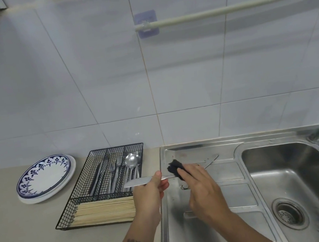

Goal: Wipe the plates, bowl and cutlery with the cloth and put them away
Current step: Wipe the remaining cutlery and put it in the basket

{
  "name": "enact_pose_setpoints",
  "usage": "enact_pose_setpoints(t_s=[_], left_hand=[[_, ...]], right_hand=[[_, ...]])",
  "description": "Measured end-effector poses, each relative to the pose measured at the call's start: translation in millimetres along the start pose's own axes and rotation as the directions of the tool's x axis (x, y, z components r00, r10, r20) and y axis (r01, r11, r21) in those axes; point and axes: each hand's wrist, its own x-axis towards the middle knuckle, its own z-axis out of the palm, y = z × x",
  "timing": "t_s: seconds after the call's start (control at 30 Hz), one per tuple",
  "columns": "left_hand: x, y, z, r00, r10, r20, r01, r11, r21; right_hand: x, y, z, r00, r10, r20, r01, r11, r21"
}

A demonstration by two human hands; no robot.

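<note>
A: Currently on the cutlery step. Left hand (151, 191) is closed around the handle of a table knife (142, 181), held level over the seam between counter and sink drainboard (216, 195). Right hand (199, 185) is pinched shut on a dark cloth (174, 169), folded over the knife's far end.

B: Blade visible?

A: Mostly hidden by cloth and hand. A pointed metal tip shows past the right hand; can't tell whether it's the blade or its reflection on the steel.

B: Risks?

A: Three, judging from this. Wiping along the edge with thin cloth could cut the fingers. Left grip sits near mid-handle, so a hard pull could slip the knife into the basin (295, 173). Cloth could snag and skip part of the blade.

B: Where does it go?

A: Likely the black wire cutlery tray (102, 186) just left of the hands; spoons (131, 161), forks (116, 168) and chopsticks (105, 211) are already in. Stacked plates (45, 178) sit further left. No bowl in view.
</note>
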Motion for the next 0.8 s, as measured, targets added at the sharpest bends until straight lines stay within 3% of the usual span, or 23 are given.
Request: enact_pose_setpoints(t_s=[0.2, 0.33, 0.57, 0.7, 0.8], left_hand=[[10, -1, -4, 0.999, -0.049, 0.005, 0.049, 0.998, -0.043], [16, -1, -8, 0.998, -0.062, 0.018, 0.063, 0.997, -0.043], [34, 2, -18, 0.998, -0.050, -0.030, 0.046, 0.993, -0.106], [54, 14, -43, 0.991, -0.060, -0.123, 0.038, 0.984, -0.174], [78, 28, -72, 0.986, -0.046, -0.161, 0.017, 0.984, -0.178]], right_hand=[[8, -13, 3, 0.988, -0.033, 0.152, 0.051, 0.992, -0.115], [13, -9, 6, 0.986, 0.014, 0.164, 0.010, 0.989, -0.147], [29, -23, 19, 0.963, -0.216, 0.162, 0.246, 0.949, -0.196], [38, -10, 30, 0.958, -0.173, 0.228, 0.228, 0.943, -0.243], [44, -11, 38, 0.971, -0.142, 0.194, 0.184, 0.957, -0.224]])
